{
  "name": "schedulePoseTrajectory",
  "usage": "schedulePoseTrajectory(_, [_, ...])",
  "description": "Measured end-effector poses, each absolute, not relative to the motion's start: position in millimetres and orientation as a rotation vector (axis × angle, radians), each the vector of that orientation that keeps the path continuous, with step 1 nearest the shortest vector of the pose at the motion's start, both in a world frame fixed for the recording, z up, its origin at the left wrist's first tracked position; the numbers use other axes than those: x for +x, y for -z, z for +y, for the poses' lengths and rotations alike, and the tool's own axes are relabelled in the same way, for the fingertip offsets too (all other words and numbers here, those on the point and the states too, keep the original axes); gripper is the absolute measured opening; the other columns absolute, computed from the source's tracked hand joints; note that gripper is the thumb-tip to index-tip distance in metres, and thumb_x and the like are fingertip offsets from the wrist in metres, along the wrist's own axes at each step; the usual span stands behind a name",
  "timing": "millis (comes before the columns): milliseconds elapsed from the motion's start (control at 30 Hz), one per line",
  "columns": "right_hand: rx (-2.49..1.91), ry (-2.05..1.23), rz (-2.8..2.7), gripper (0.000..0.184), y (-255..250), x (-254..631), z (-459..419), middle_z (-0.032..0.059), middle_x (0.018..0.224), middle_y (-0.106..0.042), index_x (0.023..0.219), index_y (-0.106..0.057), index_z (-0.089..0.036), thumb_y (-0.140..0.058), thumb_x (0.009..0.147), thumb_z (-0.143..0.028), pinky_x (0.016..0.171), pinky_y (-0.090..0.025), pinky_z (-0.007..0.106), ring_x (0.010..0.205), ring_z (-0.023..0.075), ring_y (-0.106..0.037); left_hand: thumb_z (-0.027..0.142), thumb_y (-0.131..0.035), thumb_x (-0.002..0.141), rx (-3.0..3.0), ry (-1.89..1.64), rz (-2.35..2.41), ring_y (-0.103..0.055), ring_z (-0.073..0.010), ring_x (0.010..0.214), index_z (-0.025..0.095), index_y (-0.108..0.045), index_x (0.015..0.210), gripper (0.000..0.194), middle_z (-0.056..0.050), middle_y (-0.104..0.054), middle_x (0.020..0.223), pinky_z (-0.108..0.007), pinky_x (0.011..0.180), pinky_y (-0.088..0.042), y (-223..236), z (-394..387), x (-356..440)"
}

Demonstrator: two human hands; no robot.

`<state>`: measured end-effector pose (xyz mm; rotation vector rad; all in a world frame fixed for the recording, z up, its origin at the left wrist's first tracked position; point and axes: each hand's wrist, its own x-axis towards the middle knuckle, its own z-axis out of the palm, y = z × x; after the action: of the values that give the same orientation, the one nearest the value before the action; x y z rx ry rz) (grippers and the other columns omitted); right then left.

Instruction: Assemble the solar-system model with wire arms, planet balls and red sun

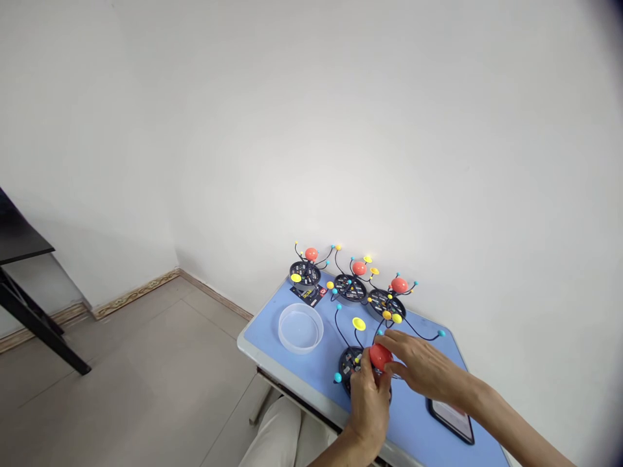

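A solar-system model with a black round base (348,365), thin black wire arms and small coloured balls stands near the front edge of the blue table (272,337). Its red-orange centre ball (379,356) sits between my two hands. My left hand (368,402) rests curled over the near side of the base, fingers closed around it. My right hand (422,367) reaches in from the right, fingertips pinched on the red-orange ball. A yellow disc (359,323) stands on one wire arm just behind.
Three more models of the same kind (305,272) (351,286) (387,302) stand in a row at the table's far edge by the white wall. A clear round plastic dish (300,328) lies at the left. A dark phone (451,417) lies at the right. A black table (19,259) stands far left.
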<state>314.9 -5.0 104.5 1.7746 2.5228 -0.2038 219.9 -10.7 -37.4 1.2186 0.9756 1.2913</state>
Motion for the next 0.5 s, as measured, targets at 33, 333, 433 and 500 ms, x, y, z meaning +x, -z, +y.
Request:
schedulePoseTrajectory(33, [1.773, 0.199, 2.498, 0.013, -105, 313, -5, 0.0052, 0.092, -0.065, 0.094, -0.058, -0.024, -0.047, 0.09, -0.02, 0.07, -0.045, 0.032, 0.083, 0.0212, -0.064, 0.047, -0.059, 0.088, 1.213, -1.294, 0.972, -0.054, -0.0154, 0.044, 0.015, -0.063, 0.12, 0.045, 0.001, -0.061, 0.055, -0.024, 0.044, -0.045, 37, -11, 220])
schedulePoseTrajectory(333, [1.827, -0.136, 2.333, 0.025, -100, 298, -8, 0.0076, 0.076, -0.069, 0.073, -0.054, -0.021, -0.043, 0.094, -0.025, 0.056, -0.027, 0.031, 0.066, 0.0219, -0.064, 0.034, -0.057, 0.087, 1.154, -1.266, 0.909, -0.033, -0.0092, 0.037, 0.013, -0.059, 0.122, 0.041, 0.008, -0.045, 0.052, -0.019, 0.034, -0.025, 35, -11, 221])
schedulePoseTrajectory(433, [1.817, -0.176, 2.34, 0.026, -96, 300, -7, 0.0085, 0.076, -0.069, 0.071, -0.056, -0.021, -0.044, 0.094, -0.027, 0.056, -0.026, 0.031, 0.067, 0.0233, -0.065, 0.033, -0.057, 0.086, 1.143, -1.28, 0.913, -0.034, -0.0096, 0.039, 0.013, -0.061, 0.119, 0.039, 0.007, -0.044, 0.052, -0.019, 0.035, -0.025, 34, -11, 222])
schedulePoseTrajectory(500, [1.805, -0.2, 2.35, 0.026, -94, 301, -6, 0.0078, 0.075, -0.069, 0.071, -0.058, -0.022, -0.047, 0.093, -0.029, 0.055, -0.026, 0.03, 0.068, 0.0225, -0.065, 0.035, -0.057, 0.086, 1.142, -1.286, 0.913, -0.034, -0.0099, 0.04, 0.014, -0.062, 0.118, 0.039, 0.007, -0.043, 0.052, -0.019, 0.036, -0.026, 33, -12, 222])
